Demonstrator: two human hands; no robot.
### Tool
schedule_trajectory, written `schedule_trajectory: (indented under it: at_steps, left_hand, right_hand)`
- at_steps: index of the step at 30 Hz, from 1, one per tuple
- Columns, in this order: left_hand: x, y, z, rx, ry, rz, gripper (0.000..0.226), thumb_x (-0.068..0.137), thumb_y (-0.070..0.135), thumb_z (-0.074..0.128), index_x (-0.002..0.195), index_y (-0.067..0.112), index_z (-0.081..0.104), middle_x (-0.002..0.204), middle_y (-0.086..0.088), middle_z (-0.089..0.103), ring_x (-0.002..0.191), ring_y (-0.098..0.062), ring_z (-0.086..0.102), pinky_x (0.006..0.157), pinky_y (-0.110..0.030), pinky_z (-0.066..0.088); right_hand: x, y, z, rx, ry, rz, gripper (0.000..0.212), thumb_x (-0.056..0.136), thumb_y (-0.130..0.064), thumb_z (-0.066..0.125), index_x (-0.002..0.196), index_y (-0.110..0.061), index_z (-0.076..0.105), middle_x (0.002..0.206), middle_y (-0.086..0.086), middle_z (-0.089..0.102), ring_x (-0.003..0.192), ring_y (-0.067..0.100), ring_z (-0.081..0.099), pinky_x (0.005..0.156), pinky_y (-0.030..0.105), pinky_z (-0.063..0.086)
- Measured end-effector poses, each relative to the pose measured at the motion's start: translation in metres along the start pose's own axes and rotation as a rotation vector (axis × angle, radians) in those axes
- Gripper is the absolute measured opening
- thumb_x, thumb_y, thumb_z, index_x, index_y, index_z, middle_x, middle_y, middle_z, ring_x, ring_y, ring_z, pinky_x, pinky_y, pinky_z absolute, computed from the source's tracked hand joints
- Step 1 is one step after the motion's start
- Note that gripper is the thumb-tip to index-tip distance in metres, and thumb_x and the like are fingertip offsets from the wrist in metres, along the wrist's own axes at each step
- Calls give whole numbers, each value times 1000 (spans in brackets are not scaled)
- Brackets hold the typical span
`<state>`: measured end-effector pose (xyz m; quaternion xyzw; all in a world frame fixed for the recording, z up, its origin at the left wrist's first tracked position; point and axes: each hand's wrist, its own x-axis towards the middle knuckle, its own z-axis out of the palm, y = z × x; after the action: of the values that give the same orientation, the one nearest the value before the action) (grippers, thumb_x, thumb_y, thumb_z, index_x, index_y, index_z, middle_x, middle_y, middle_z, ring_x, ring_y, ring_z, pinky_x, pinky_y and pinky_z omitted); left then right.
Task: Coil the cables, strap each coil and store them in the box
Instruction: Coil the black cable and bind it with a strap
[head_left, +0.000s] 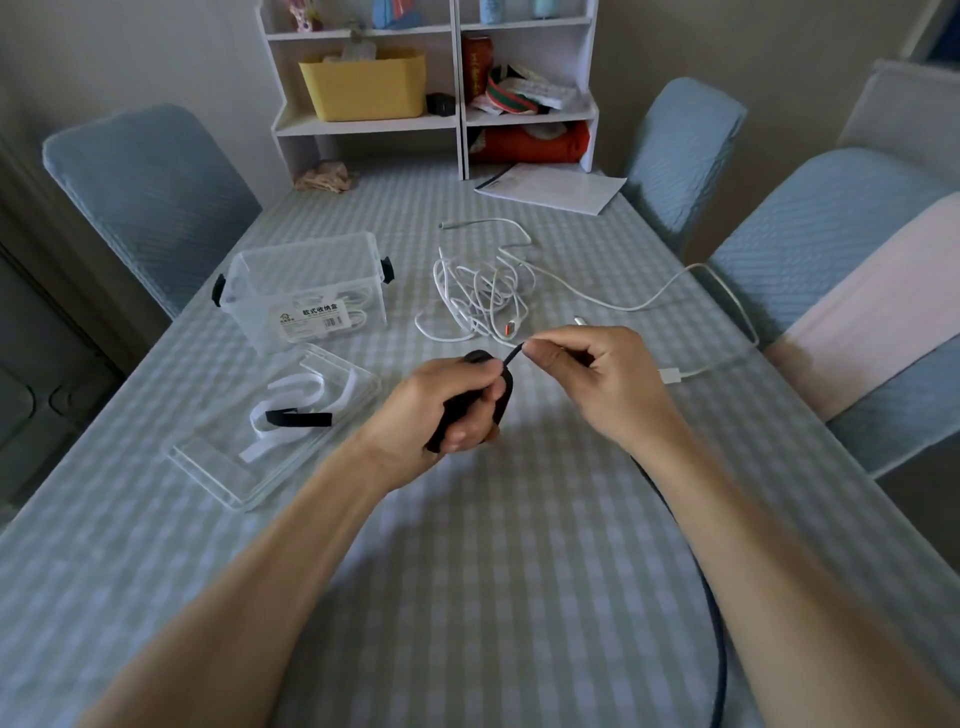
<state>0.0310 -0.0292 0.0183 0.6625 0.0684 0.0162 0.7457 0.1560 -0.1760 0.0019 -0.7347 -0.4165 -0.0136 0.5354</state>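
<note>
Table: a long table (467, 545) under a pale blue-and-white checked cloth fills the view.
Chairs: blue quilted chairs stand round it, one at far left (150, 192) and two at right.
Shelf unit: a white shelf unit (457, 104) stands at the far end and holds a yellow bin (363, 85) and red packages.
Papers: white sheets (553, 186) lie at far right, in front of the shelf unit.
Box: a clear storage box (306, 291) sits left of centre with its top open; white coils seem to lie inside, though the plastic blurs them.
Lid: the clear lid (228, 457) lies near the box, just on its near side, with white straps (291, 410) and one black strap (298, 419) on it.
White cables: a loose tangle (483, 291) lies right of the box, with one strand running off to the right edge.
Black cable: a black cable (711, 623) trails from the near edge up under the right forearm; its coiled part is in the left hand.
Left hand: the left hand (447, 405) is curled tight round the black coil, above the table's middle.
Right hand: the right hand (587, 374) pinches the black cable between thumb and forefinger, just right of the left hand.
</note>
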Motion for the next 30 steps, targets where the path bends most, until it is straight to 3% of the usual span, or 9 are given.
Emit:
schedule_trajectory:
  at_steps: [3, 6, 9, 13, 20, 23, 26, 28, 30]
  left_hand:
    - [-2, 3, 4, -141, 32, 14, 22, 87, 18, 57, 71, 8, 47, 36, 1, 28, 33, -11, 19, 51, -25, 39]
    - [-1, 4, 2, -271, 61, -2, 21, 85, 23, 53, 73, 6, 51, 37, -1, 36, 29, -8, 18, 46, -23, 36]
    - [-3, 5, 1, -304, 67, -19, 20, 83, 23, 53, 73, 6, 52, 40, -3, 43, 28, -7, 21, 44, -22, 36]
    - [-5, 8, 4, -273, 31, -57, 22, 83, 24, 54, 69, 7, 53, 40, -2, 41, 32, -14, 36, 51, -26, 43]
    - [-7, 5, 0, -285, -70, -115, 26, 87, 22, 57, 63, 13, 57, 37, 1, 36, 33, -16, 43, 60, -29, 53]
    - [-8, 2, 1, -238, -81, -144, 23, 85, 18, 56, 63, 12, 54, 38, -2, 37, 38, -20, 46, 64, -28, 54]
    - [-7, -3, 5, -122, 3, -141, 22, 80, 19, 63, 62, 10, 53, 41, -4, 37, 45, -23, 46, 80, -34, 50]
    - [-6, -4, 7, -82, 49, -132, 24, 78, 27, 59, 65, 8, 51, 43, -4, 36, 45, -21, 42, 75, -33, 48]
    - [-7, -1, 9, -79, 68, -127, 31, 80, 36, 56, 69, 7, 49, 43, -1, 37, 43, -18, 36, 60, -27, 45]
  right_hand:
    - [-1, -1, 6, 7, -24, 55, 22, 96, -31, 64, 92, -13, 78, 53, -6, 49, 50, 5, 39, 54, 22, 33]
    - [-3, -5, 8, 26, -100, 110, 21, 98, -27, 61, 94, -12, 74, 61, 8, 54, 52, 12, 44, 54, 28, 37]
    - [-5, -11, 7, 167, -244, 164, 14, 95, -21, 65, 107, -22, 71, 73, 2, 63, 55, 8, 51, 57, 23, 42]
    - [-7, -11, 7, 204, -337, 146, 31, 84, -22, 77, 111, -34, 66, 92, -2, 71, 65, 13, 60, 64, 27, 48]
    - [-10, -15, 14, 319, -289, 156, 32, 83, -1, 74, 110, -16, 65, 80, 2, 72, 68, 25, 67, 68, 42, 57]
    - [-10, -12, 17, 202, -285, 133, 25, 83, 1, 69, 102, -16, 67, 78, 9, 70, 75, 32, 68, 72, 48, 57]
    - [-8, -5, 14, 78, -291, 120, 16, 80, -5, 65, 88, -19, 70, 76, 11, 69, 73, 32, 66, 70, 51, 53]
    - [-6, -2, 11, 60, -320, 130, 14, 76, -13, 62, 86, -15, 71, 76, 12, 70, 73, 32, 66, 69, 49, 52]
    - [-5, 0, 9, 84, -359, 133, 14, 80, -9, 61, 90, -7, 71, 74, 10, 70, 67, 24, 66, 63, 41, 52]
